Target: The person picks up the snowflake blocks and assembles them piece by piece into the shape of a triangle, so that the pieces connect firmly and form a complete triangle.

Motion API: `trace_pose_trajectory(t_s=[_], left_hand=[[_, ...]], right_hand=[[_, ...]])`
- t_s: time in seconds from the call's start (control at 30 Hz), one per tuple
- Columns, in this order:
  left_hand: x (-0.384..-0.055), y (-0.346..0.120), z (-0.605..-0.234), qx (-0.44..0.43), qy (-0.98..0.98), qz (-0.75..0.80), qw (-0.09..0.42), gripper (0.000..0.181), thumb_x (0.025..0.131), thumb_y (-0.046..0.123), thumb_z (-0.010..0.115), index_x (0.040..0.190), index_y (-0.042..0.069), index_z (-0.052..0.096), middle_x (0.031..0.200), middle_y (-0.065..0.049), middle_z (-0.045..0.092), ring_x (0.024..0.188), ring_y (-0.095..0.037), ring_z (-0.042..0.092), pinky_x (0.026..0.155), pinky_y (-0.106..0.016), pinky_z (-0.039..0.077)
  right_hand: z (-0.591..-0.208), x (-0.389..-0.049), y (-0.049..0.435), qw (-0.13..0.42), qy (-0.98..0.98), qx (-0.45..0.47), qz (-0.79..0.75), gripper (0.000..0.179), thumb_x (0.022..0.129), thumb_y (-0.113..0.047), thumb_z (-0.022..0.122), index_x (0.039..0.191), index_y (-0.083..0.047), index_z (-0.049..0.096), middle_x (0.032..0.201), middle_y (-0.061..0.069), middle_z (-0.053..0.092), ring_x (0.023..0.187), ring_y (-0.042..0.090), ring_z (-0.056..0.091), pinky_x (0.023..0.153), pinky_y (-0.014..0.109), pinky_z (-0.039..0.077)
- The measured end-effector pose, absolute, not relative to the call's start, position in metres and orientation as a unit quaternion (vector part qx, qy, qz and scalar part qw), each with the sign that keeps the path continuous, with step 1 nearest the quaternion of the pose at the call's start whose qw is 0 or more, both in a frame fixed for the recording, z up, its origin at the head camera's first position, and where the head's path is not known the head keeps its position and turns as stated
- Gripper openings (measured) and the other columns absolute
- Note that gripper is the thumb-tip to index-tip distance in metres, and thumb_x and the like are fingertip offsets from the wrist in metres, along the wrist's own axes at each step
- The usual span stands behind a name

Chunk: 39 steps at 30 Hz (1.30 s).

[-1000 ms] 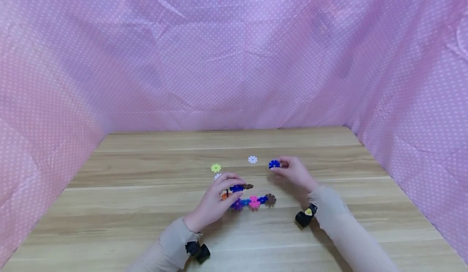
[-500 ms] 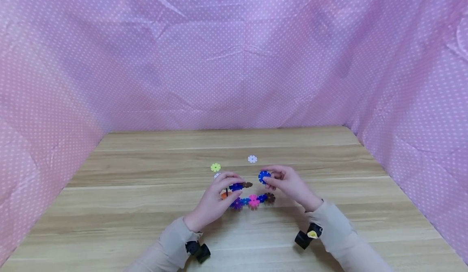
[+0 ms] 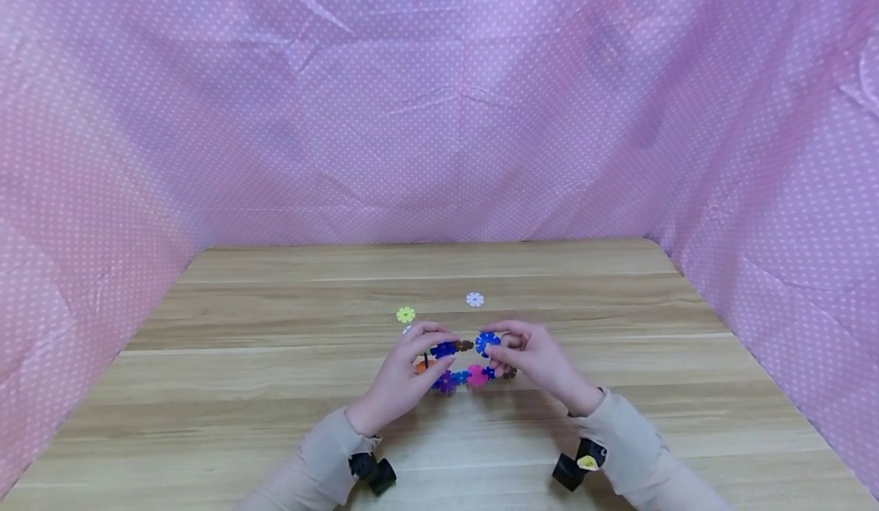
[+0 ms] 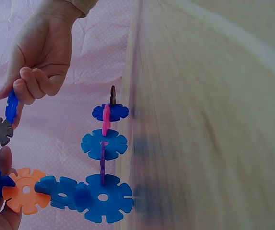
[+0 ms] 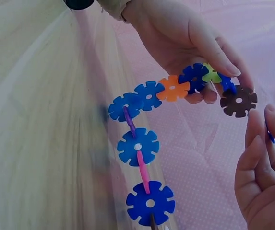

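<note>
My left hand (image 3: 401, 377) holds a chain of slotted plastic flower discs near one end, with the thumb and fingers on a blue disc (image 5: 228, 85). A brown disc (image 5: 239, 101) sticks out past it. The chain curves through an orange disc (image 4: 27, 190), several blue ones and a pink disc (image 3: 477, 375), its other end hanging low close to the table. Between thumb and fingers my right hand (image 3: 539, 358) pinches a separate blue disc (image 3: 486, 341), edge to edge with the brown one. Whether their slots touch, I cannot tell.
Loose discs lie on the wooden table (image 3: 275, 419) beyond the hands: a yellow-green one (image 3: 406, 314), a white one (image 3: 474, 299) and another white one partly hidden behind my left hand. Pink dotted cloth (image 3: 439, 152) encloses the table's back and sides.
My right hand has moved left and nearer with the blue disc, turning it, until it is beside the brown disc. The left hand has stayed almost still with the chain.
</note>
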<state>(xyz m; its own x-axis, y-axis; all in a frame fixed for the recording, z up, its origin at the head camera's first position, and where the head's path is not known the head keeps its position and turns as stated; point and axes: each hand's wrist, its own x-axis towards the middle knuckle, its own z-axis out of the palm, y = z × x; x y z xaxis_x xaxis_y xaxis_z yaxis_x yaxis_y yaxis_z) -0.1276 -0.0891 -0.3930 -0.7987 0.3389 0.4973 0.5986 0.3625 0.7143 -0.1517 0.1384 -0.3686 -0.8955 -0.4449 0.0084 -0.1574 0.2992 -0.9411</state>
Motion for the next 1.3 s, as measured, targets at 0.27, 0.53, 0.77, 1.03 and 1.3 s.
trace_pose_trajectory(t_s=[0.27,0.53,0.77,1.03,1.3], left_hand=[[-0.127,-0.088,-0.392,-0.289,-0.815,-0.485,0.131,0.026,0.088,0.009,0.066,0.114,0.012,0.066,0.116,-0.002,0.058,0.112,-0.019,0.053,0.093,-0.037,0.048],[-0.127,-0.087,-0.392,-0.291,-0.813,-0.489,0.127,0.025,0.089,0.01,0.065,0.114,0.009,0.066,0.116,-0.003,0.059,0.111,-0.019,0.053,0.092,-0.037,0.048],[-0.126,-0.087,-0.391,-0.273,-0.818,-0.494,0.115,0.025,0.091,0.013,0.064,0.115,0.013,0.066,0.117,-0.002,0.061,0.113,-0.019,0.054,0.094,-0.04,0.048],[-0.127,-0.088,-0.39,-0.303,-0.819,-0.475,0.109,0.024,0.092,0.013,0.061,0.116,0.015,0.065,0.117,-0.001,0.063,0.112,-0.018,0.057,0.094,-0.04,0.049],[-0.13,-0.089,-0.39,-0.334,-0.819,-0.455,0.103,0.022,0.094,0.017,0.058,0.116,0.013,0.063,0.116,0.001,0.061,0.109,-0.014,0.058,0.092,-0.034,0.05]], right_hand=[[-0.37,-0.15,0.136,0.13,0.786,-0.19,-0.574,0.038,0.091,-0.011,0.062,0.122,0.01,0.055,0.081,0.021,0.068,0.065,0.008,0.063,0.063,0.032,0.056],[-0.371,-0.149,0.134,0.137,0.776,-0.195,-0.584,0.039,0.092,-0.014,0.061,0.122,0.011,0.054,0.078,0.012,0.068,0.064,0.008,0.063,0.061,0.031,0.055],[-0.37,-0.148,0.133,0.137,0.772,-0.185,-0.593,0.039,0.093,-0.016,0.061,0.122,0.009,0.056,0.076,0.006,0.067,0.063,0.007,0.062,0.061,0.03,0.055],[-0.369,-0.147,0.128,0.11,0.768,-0.192,-0.601,0.032,0.093,-0.009,0.058,0.119,0.01,0.059,0.072,-0.001,0.062,0.061,0.003,0.057,0.055,0.025,0.051],[-0.368,-0.145,0.125,0.082,0.785,-0.198,-0.581,0.027,0.093,-0.006,0.058,0.117,0.006,0.063,0.069,0.01,0.061,0.057,0.007,0.054,0.048,0.025,0.049]])
